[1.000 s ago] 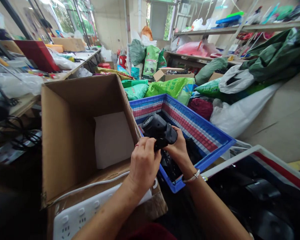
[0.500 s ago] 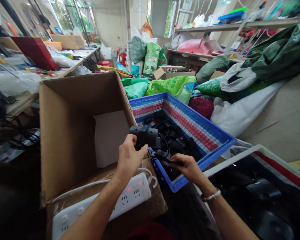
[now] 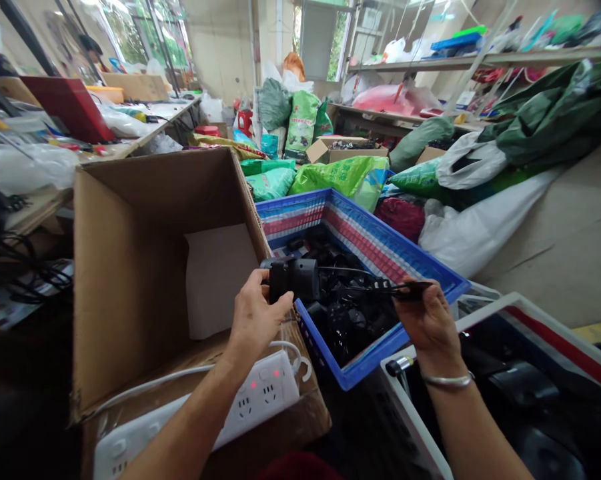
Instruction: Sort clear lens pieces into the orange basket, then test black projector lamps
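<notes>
Black device (image 3: 295, 279) sits mid-frame by the blue basket's (image 3: 347, 379) left corner, long axis sideways, gripped by left hand (image 3: 257, 312). Right hand (image 3: 433, 327), farther, right of it, pinches a dark flat piece (image 3: 414, 289).

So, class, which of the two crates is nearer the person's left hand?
The blue-rimmed crate, beside the left hand holding the black device; the white-rimmed crate sits farther right, by the right hand.

A cluttered workshop around me: bulging sacks (image 3: 303, 123), a crate (image 3: 347, 378) of black parts (image 3: 347, 327), a littered surface (image 3: 173, 109), a loaded shelf (image 3: 415, 65).
</notes>
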The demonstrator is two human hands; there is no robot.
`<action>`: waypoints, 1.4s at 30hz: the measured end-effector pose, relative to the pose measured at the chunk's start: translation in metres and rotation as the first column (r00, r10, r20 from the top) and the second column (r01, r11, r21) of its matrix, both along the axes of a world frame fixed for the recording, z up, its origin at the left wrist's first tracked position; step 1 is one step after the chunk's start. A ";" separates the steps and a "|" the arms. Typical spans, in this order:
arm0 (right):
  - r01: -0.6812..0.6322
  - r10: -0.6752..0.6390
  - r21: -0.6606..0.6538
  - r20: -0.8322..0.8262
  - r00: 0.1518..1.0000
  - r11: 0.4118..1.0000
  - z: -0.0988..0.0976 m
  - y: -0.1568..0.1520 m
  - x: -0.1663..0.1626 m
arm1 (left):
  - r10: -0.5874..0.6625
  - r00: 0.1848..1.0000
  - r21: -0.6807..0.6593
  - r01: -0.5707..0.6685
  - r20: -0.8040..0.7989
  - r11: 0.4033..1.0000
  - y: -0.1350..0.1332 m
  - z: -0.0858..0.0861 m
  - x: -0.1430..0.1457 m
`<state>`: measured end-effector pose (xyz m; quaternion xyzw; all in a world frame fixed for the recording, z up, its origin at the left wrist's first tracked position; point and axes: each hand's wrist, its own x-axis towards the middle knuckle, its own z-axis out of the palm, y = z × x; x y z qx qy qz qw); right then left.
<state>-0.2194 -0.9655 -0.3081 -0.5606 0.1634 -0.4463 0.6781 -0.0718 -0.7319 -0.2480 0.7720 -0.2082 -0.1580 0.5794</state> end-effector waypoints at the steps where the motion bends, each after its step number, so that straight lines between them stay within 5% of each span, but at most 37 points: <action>1: -0.014 0.000 -0.123 -0.114 0.994 0.992 0.002 0.000 0.002 | -0.006 1.000 -0.006 0.006 -0.005 1.000 -0.002 0.001 -0.001; 5: -0.312 -0.025 -0.458 -0.594 0.804 0.833 -0.002 0.011 0.013 | -0.014 0.999 0.033 0.012 0.049 0.999 -0.007 0.000 -0.007; 8: -0.473 -0.139 -0.571 -0.724 0.676 0.671 -0.014 0.029 0.018 | -0.026 0.996 0.046 0.022 0.089 0.999 -0.007 -0.002 -0.010; 12: -0.476 -0.492 -0.750 -0.661 0.567 0.460 -0.026 0.055 0.023 | -0.059 0.992 0.042 0.055 0.113 0.998 -0.005 0.005 -0.015; 16: -0.346 -0.720 -0.870 -0.488 0.494 0.352 -0.023 0.067 0.036 | -0.110 0.987 0.066 0.102 0.121 0.993 -0.004 0.015 -0.023; 19: -0.330 -0.693 -0.875 -0.483 0.536 0.354 -0.018 0.069 0.044 | -0.137 0.981 0.070 0.129 0.134 0.989 -0.004 0.019 -0.027; 22: -0.324 -0.521 -0.852 -0.511 0.683 0.411 -0.020 0.069 0.042 | -0.103 0.987 0.065 0.096 0.122 0.993 0.000 0.017 -0.021; 27: -0.102 -0.253 -0.534 -0.551 0.795 0.840 -0.039 0.046 0.022 | 0.016 0.999 0.074 -0.013 -0.042 0.997 0.013 0.007 0.001; 30: -0.019 -0.197 -0.313 -0.642 0.741 0.950 -0.051 0.016 0.015 | 0.009 0.997 0.036 -0.006 -0.075 0.999 0.021 0.004 0.007; 34: -0.180 -0.077 -0.280 -0.711 0.699 0.943 -0.054 0.002 0.008 | -0.058 0.991 -0.042 0.053 -0.120 0.998 0.026 0.012 0.002; 38: -0.538 0.128 -0.360 -0.730 0.671 0.762 -0.042 0.037 0.014 | -0.174 0.967 -0.181 0.140 -0.185 0.973 0.027 0.033 -0.007; 42: -0.490 0.054 -0.453 -0.691 0.721 0.745 -0.029 0.074 0.028 | -0.240 0.947 -0.264 0.181 -0.214 0.948 0.039 0.054 -0.014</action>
